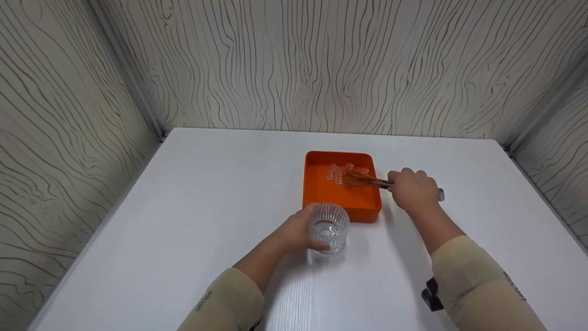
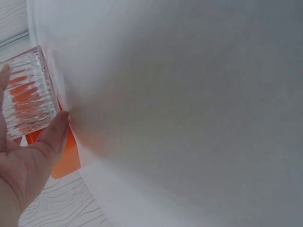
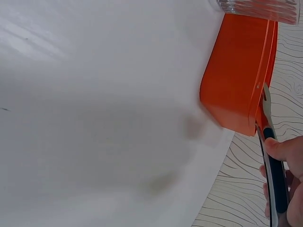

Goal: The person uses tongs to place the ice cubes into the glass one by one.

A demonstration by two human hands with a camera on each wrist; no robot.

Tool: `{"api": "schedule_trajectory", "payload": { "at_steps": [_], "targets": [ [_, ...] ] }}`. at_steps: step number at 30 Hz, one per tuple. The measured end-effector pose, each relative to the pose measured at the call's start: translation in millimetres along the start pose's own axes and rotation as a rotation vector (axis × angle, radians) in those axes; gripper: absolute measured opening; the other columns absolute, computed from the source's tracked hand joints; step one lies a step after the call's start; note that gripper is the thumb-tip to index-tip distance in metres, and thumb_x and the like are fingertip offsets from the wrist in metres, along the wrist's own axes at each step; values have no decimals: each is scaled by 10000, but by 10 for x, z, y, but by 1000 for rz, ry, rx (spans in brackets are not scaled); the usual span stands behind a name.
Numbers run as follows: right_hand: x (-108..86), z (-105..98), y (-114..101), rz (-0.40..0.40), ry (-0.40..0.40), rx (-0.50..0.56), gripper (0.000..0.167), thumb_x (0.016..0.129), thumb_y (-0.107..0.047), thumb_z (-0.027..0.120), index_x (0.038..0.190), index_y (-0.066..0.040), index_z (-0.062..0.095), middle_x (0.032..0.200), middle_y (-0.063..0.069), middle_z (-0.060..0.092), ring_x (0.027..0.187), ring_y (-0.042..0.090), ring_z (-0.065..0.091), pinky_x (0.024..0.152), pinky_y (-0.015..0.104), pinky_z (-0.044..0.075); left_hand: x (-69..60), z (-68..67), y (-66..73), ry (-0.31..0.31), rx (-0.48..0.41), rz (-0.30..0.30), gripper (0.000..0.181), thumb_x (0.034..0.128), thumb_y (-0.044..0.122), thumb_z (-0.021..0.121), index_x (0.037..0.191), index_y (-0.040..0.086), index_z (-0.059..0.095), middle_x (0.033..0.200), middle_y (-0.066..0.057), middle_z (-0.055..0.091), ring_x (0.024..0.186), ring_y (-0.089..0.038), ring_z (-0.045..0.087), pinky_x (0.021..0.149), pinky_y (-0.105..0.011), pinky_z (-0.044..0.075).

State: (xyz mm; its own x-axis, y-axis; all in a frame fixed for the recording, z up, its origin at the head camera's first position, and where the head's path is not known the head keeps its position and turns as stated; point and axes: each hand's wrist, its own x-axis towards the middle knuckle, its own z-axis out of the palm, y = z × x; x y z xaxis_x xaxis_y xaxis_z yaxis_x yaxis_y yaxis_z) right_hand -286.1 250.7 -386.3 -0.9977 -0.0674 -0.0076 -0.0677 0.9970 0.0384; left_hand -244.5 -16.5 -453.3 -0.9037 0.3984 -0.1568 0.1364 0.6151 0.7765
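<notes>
My left hand [image 1: 296, 230] grips a clear ribbed glass [image 1: 339, 232] from its left side, close to the front edge of an orange tray [image 1: 317, 195]. The left wrist view shows thumb and fingers around the glass [image 2: 31, 97]; I cannot tell whether its base touches the table. Tongs [image 1: 385, 184] with dark handles are held in my right hand [image 1: 415, 189]. Their tips reach over the tray's right wall, among several clear ice-like cubes [image 1: 338, 175] at its back. In the right wrist view the tray's wall hides the tips of the tongs [image 3: 277, 184].
The white table [image 1: 220, 193] extends to both sides of the tray. Behind it stands a wall with a wood-grain pattern [image 1: 285, 69], and side panels [image 1: 59, 138] of the same pattern flank the table. A dark strap piece [image 1: 432, 295] hangs at the right sleeve.
</notes>
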Motion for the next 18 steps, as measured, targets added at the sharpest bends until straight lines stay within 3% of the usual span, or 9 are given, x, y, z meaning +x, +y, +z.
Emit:
{"api": "schedule_trajectory", "payload": {
  "at_steps": [7, 18],
  "targets": [
    [-31, -38, 86, -3, 9, 40, 142, 861, -154, 605, 999, -124, 616, 790, 106, 542, 698, 307, 471, 539, 381, 421, 4, 1, -11, 1, -26, -5, 879, 581, 314, 859, 1302, 307, 357, 1228, 104, 501, 1145, -141, 461, 990, -403, 393],
    [-156, -163, 183, -11, 22, 112, 199, 870, -170, 598, 1065, -141, 621, 858, 97, 568, 736, 302, 495, 549, 406, 449, 6, 7, -4, 7, 3, -5, 878, 589, 313, 854, 1309, 292, 351, 1252, 80, 494, 1171, -151, 451, 1005, -401, 377]
  ]
}}
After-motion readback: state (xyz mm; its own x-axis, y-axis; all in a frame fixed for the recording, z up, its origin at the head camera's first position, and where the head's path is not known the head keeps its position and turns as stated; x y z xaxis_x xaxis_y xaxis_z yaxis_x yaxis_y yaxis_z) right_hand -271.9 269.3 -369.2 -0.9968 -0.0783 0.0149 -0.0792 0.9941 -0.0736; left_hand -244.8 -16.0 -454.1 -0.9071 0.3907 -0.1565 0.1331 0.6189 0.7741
